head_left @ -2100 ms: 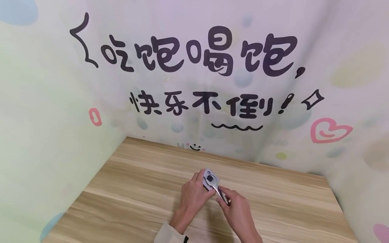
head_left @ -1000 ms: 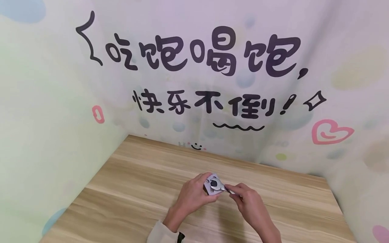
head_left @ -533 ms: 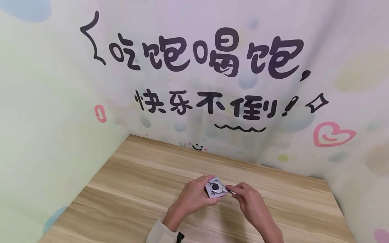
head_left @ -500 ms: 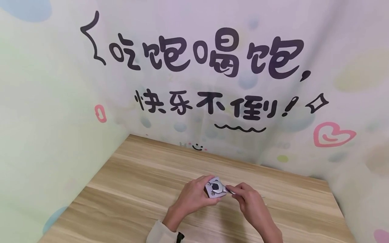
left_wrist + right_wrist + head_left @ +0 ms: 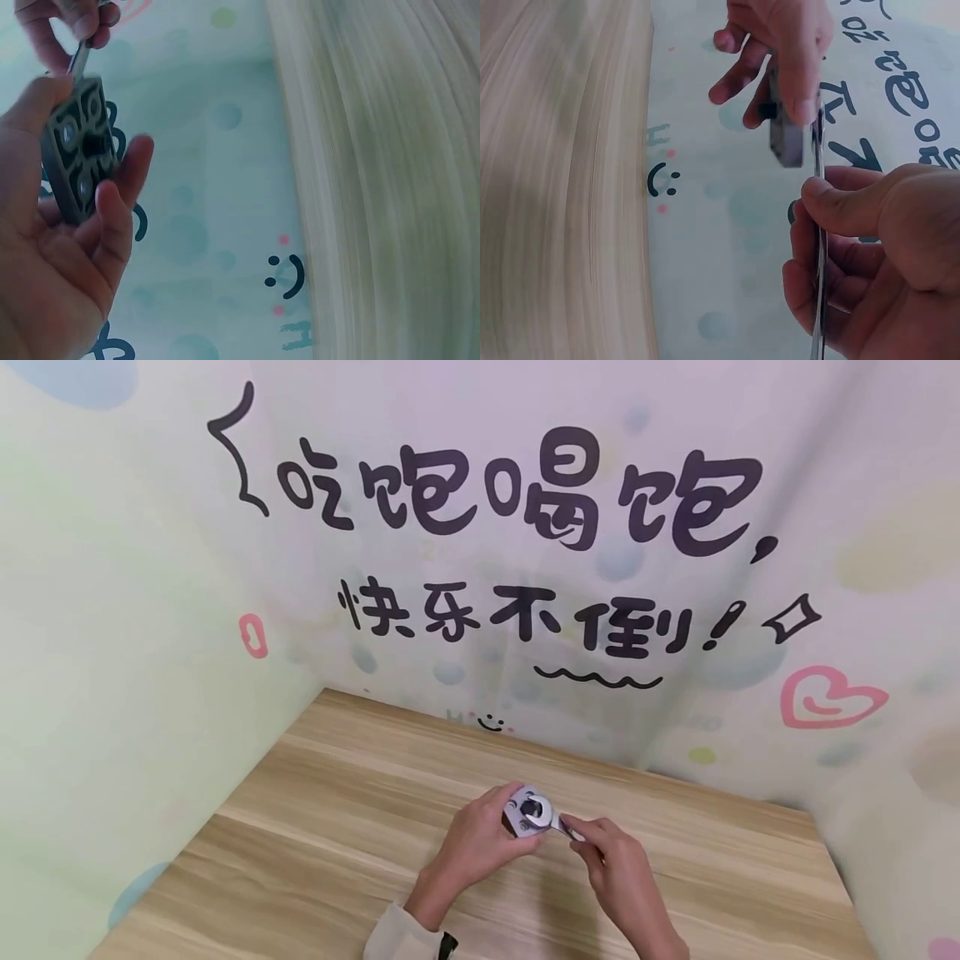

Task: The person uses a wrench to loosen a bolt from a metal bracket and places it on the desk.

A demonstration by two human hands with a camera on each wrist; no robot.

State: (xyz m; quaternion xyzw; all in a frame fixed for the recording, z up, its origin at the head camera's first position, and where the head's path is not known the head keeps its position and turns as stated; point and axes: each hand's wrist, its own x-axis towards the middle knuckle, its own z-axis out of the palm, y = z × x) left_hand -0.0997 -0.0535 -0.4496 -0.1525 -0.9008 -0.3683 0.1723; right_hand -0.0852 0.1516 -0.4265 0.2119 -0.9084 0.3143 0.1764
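In the head view my left hand (image 5: pixel 474 839) grips a small grey square block (image 5: pixel 516 818) by its edges, above the table. A dark bolt (image 5: pixel 96 145) passes through the block's middle, with round recesses about it. My right hand (image 5: pixel 618 856) pinches the handle of a silver wrench (image 5: pixel 557 823) between thumb and fingers. The wrench's open-ended head sits around the bolt's dark head on the block's upper face. From the right wrist view, the wrench (image 5: pixel 820 161) appears edge-on, lying along one face of the block (image 5: pixel 786 141). Fingers hide part of the handle.
Beneath both hands is a wood-grain table (image 5: pixel 337 793). Pale printed cloth walls (image 5: pixel 450 702) with black lettering rise along its back and sides. A light sleeve (image 5: pixel 401 935) with a black band covers the left wrist.
Two seconds ago the wrench handle pointed down and right; now it points more to the right, with my right hand farther right. In the last half second, the block and wrench have tilted and shifted slightly.
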